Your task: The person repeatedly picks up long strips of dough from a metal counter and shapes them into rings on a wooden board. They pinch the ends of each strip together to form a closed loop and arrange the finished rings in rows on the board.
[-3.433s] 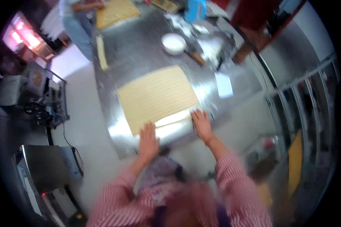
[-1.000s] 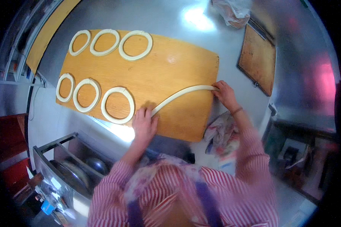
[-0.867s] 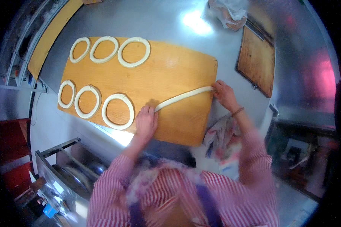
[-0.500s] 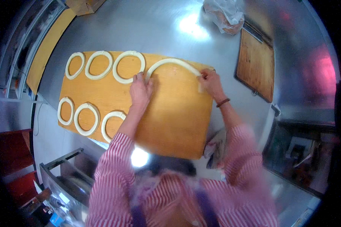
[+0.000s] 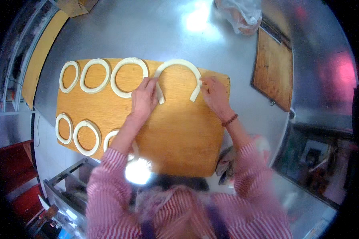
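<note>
A pale dough strip [image 5: 178, 62] lies bent into a horseshoe on the wooden board [image 5: 183, 135], its two loose ends pointing toward me and standing apart. On its left side, my left hand [image 5: 144, 96] is closed, fingertips gripping the strip. Opposite, my right hand [image 5: 216, 95] pinches the strip's right side just above that end; a beaded bracelet circles the wrist. Closed dough rings lie left of my left hand: a far row including one ring [image 5: 92, 91], and a near row including another ring [image 5: 85, 152]. My left forearm partly covers the nearest-right ring [image 5: 112, 133].
The board rests on a shiny metal table [image 5: 147, 32]. A second wooden board [image 5: 272, 65] lies at the far right, near a clear plastic bag [image 5: 243, 16] with something brownish inside. A crumpled cloth [image 5: 227, 161] sits by the near right corner. A cardboard box [image 5: 76, 6] stands far left.
The strip's right part has been drawn left and toward me, turning a wide arch into a horseshoe. My right hand moved left with it. The view has shifted slightly.
</note>
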